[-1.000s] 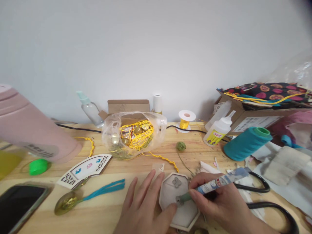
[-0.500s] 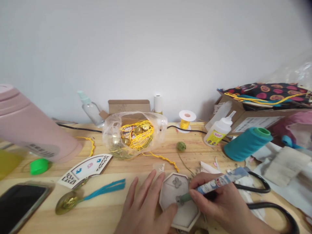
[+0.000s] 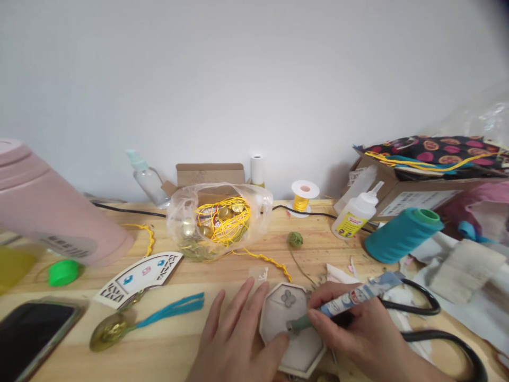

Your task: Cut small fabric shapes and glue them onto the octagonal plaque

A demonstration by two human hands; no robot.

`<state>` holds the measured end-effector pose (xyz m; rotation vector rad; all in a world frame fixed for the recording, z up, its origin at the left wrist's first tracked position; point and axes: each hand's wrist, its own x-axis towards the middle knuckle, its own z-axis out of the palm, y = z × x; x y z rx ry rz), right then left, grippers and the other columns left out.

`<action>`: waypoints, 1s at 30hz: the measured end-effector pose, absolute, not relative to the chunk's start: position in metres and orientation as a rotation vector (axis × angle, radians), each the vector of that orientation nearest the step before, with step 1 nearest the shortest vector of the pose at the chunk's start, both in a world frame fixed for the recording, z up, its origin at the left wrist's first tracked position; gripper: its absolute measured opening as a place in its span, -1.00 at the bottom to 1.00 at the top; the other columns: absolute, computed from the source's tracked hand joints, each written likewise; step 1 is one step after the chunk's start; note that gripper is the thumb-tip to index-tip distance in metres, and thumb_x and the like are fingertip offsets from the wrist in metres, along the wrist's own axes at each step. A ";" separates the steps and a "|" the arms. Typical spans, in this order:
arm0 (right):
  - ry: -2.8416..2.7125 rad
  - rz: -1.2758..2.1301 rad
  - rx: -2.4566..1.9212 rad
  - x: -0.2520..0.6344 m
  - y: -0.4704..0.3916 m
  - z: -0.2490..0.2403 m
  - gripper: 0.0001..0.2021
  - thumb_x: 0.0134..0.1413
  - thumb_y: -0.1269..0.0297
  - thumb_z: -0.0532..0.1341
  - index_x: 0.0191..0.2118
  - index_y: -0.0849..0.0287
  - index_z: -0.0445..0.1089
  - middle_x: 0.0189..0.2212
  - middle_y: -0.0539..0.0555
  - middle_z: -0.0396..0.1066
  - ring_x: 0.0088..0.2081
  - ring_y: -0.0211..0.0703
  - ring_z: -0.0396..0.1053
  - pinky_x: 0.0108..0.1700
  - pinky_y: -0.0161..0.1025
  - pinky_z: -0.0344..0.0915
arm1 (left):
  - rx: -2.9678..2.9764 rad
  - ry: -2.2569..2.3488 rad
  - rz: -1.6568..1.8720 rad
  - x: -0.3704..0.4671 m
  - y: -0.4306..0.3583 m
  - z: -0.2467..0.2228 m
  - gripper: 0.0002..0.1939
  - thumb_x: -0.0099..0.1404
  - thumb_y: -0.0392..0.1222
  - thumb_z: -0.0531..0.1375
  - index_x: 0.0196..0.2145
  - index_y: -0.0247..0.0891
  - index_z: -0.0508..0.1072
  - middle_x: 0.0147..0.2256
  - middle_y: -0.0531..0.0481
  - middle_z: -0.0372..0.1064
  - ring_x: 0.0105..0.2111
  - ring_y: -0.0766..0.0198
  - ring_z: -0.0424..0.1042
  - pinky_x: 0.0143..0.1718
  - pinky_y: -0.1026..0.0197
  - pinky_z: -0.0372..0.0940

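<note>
My right hand (image 3: 353, 329) grips a pen (image 3: 353, 300) with a blue-and-white patterned barrel and a green front end. Its tip meets the pale octagonal plaque (image 3: 304, 350) near the middle. A small grey flower shape (image 3: 288, 298) shows on the plaque's upper part; whatever lies under the pen tip is mostly covered. Fingers spread, my left hand (image 3: 242, 334) rests at the plaque's left side, with the thumb on its face close to the tip. Black-handled scissors (image 3: 421, 305) lie behind my right hand, their blades hidden.
At the left are a pink bottle (image 3: 59, 207), a phone (image 3: 35, 334), a fan-shaped ornament (image 3: 139, 278) and a brass piece with blue tassel (image 3: 111, 330). A plastic bag (image 3: 258, 212) of yellow cord, glue bottle (image 3: 356, 215), teal thread cone (image 3: 403, 236) and carton (image 3: 421, 199) stand behind.
The pen tip has shifted very slightly left on the plaque. Both hands otherwise keep their places, and the other things lie as before.
</note>
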<state>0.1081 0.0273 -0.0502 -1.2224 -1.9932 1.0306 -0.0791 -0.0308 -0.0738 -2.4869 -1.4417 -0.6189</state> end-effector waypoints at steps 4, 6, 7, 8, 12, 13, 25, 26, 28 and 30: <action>-2.021 1.028 -1.216 0.108 0.028 -0.051 -0.84 -0.10 0.30 0.09 -0.52 0.26 0.35 -0.66 0.06 0.35 -0.62 -0.22 0.30 -0.64 -0.38 0.24 | -2.492 -1.440 -0.627 -0.081 -0.030 -0.073 -0.80 0.22 -0.09 0.00 -0.32 -0.03 0.41 0.00 -0.14 0.19 0.06 0.03 0.09 -0.09 -0.18 0.10; -2.032 1.023 -1.212 0.108 0.028 -0.052 -0.85 -0.10 0.31 0.09 -0.52 0.25 0.34 -0.66 0.05 0.35 -0.62 -0.22 0.30 -0.64 -0.38 0.24 | -2.507 -1.425 -0.602 -0.081 -0.030 -0.071 -0.85 0.19 -0.12 0.06 -0.31 -0.04 0.41 0.00 -0.15 0.19 0.05 0.00 0.10 -0.10 -0.19 0.12; -2.035 1.022 -1.211 0.108 0.028 -0.052 -0.86 -0.10 0.32 0.09 -0.52 0.25 0.34 -0.66 0.05 0.35 -0.62 -0.22 0.30 -0.63 -0.38 0.24 | -2.515 -1.419 -0.583 -0.081 -0.030 -0.070 -0.86 0.17 -0.14 0.09 -0.31 -0.05 0.41 0.00 -0.17 0.19 0.04 -0.02 0.11 -0.11 -0.20 0.12; -2.036 1.026 -1.211 0.108 0.028 -0.052 -0.87 -0.10 0.32 0.10 -0.52 0.24 0.33 -0.65 0.05 0.35 -0.61 -0.22 0.30 -0.63 -0.38 0.24 | -2.522 -1.414 -0.566 -0.081 -0.030 -0.069 -0.87 0.14 -0.15 0.12 -0.31 -0.05 0.41 0.00 -0.19 0.19 0.04 -0.04 0.11 -0.12 -0.21 0.12; -2.040 1.028 -1.189 0.110 0.026 -0.052 -0.89 -0.09 0.35 0.10 -0.52 0.22 0.33 -0.65 0.03 0.36 -0.60 -0.24 0.31 -0.61 -0.39 0.25 | -2.525 -1.397 -0.527 -0.080 -0.030 -0.066 -0.83 0.09 -0.15 0.17 -0.30 -0.06 0.40 -0.01 -0.24 0.20 0.02 -0.08 0.15 -0.13 -0.24 0.13; -2.040 1.020 -1.185 0.110 0.026 -0.052 -0.89 -0.09 0.35 0.10 -0.52 0.22 0.33 -0.65 0.03 0.36 -0.61 -0.24 0.31 -0.61 -0.39 0.25 | -2.524 -1.398 -0.527 -0.080 -0.030 -0.066 -0.84 0.08 -0.15 0.18 -0.31 -0.06 0.40 -0.02 -0.24 0.20 0.01 -0.08 0.15 -0.14 -0.24 0.13; -2.021 1.048 -1.207 0.110 0.028 -0.052 -0.85 -0.08 0.30 0.08 -0.52 0.23 0.32 -0.66 0.02 0.32 -0.62 -0.24 0.29 -0.63 -0.38 0.24 | -2.488 -1.385 -0.555 -0.080 -0.029 -0.068 -0.84 0.15 -0.16 0.11 -0.28 -0.05 0.40 -0.02 -0.20 0.23 0.01 -0.03 0.16 -0.14 -0.19 0.16; -2.023 1.051 -1.210 0.110 0.027 -0.052 -0.86 -0.08 0.31 0.09 -0.52 0.23 0.32 -0.66 0.02 0.32 -0.61 -0.24 0.29 -0.63 -0.39 0.24 | -2.488 -1.386 -0.563 -0.081 -0.029 -0.069 -0.84 0.16 -0.14 0.10 -0.27 -0.05 0.40 -0.02 -0.18 0.23 0.02 -0.02 0.15 -0.13 -0.19 0.16; -2.011 1.048 -1.216 0.109 0.026 -0.052 -0.88 -0.10 0.32 0.10 -0.52 0.21 0.32 -0.66 0.01 0.32 -0.61 -0.24 0.29 -0.62 -0.39 0.24 | -2.488 -1.389 -0.574 -0.082 -0.029 -0.070 -0.84 0.17 -0.12 0.09 -0.27 -0.04 0.40 -0.01 -0.16 0.23 0.03 -0.01 0.14 -0.12 -0.17 0.16; -1.990 1.044 -1.223 0.109 0.026 -0.052 -0.89 -0.11 0.32 0.10 -0.53 0.20 0.31 -0.67 0.00 0.31 -0.62 -0.25 0.28 -0.63 -0.40 0.23 | -2.489 -1.385 -0.572 -0.082 -0.029 -0.070 -0.85 0.16 -0.13 0.10 -0.29 -0.04 0.41 -0.01 -0.16 0.22 0.03 -0.01 0.13 -0.12 -0.18 0.15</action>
